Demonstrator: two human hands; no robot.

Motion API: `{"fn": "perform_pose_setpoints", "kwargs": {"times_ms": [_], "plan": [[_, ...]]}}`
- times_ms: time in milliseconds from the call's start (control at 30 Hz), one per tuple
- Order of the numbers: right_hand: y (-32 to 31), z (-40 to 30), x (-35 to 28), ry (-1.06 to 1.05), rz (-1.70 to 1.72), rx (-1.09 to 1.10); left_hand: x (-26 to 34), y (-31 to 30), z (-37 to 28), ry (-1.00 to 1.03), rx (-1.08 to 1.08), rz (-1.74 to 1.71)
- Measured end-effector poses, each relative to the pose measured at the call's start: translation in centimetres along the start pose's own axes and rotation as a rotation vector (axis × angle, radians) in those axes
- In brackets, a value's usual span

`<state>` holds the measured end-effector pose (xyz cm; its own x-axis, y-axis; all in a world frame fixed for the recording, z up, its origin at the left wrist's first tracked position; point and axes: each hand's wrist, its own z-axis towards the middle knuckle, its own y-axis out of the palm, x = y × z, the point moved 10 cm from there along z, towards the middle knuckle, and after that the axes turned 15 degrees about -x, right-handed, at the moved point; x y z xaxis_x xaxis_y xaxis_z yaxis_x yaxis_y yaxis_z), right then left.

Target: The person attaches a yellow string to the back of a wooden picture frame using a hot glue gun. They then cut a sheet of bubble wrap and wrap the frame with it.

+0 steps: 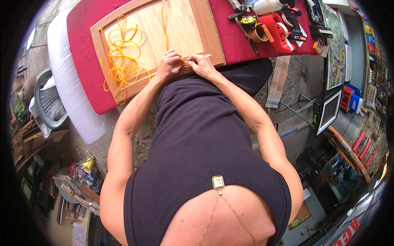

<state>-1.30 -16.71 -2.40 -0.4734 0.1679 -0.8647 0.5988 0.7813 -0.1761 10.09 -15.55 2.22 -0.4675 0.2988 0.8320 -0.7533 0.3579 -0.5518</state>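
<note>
A wooden frame point(212, 33) with a pale plywood panel point(184, 27) lies on a red cloth-covered table. At the frame's near edge, my left hand point(170, 65) and my right hand point(200, 65) meet with fingers pinched on a small piece of yellow cord point(186, 64). A small metal piece shows just below that cord, partly hidden by the fingers. From my left hand a stretch of yellow cord point(165, 27) runs across the panel to the far side. The rest of the cord point(123, 58) lies in loose loops over the frame's left side.
On the red tablecloth point(227, 40) at the right are a yellow tape measure point(248, 21), a red tape dispenser point(274, 30), a cordless drill point(294, 23) and a hammer. White padded wrap point(67, 64) hangs at the left. A black picture frame point(329, 112) stands lower right.
</note>
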Motion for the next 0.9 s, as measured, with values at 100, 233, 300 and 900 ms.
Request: {"fn": "perform_pose_setpoints", "kwargs": {"times_ms": [100, 233, 300, 900], "plan": [[-0.1, -0.2, -0.4, -0.001, -0.014, 0.015, 0.2, 0.0, 0.1, 0.007, -0.007, -0.005], [0.0, -0.2, -0.8, -0.052, -0.066, 0.046, 0.4, 0.1, 0.2, 0.020, -0.015, 0.010], [-0.1, -0.1, -1.0, -0.061, -0.093, 0.052, 0.5, 0.1, 0.2, 0.024, -0.022, 0.023], [0.5, 1.6, -0.6, -0.033, -0.132, -0.068, 2.1, 0.9, 1.5, 0.289, -0.308, 0.445]]}}
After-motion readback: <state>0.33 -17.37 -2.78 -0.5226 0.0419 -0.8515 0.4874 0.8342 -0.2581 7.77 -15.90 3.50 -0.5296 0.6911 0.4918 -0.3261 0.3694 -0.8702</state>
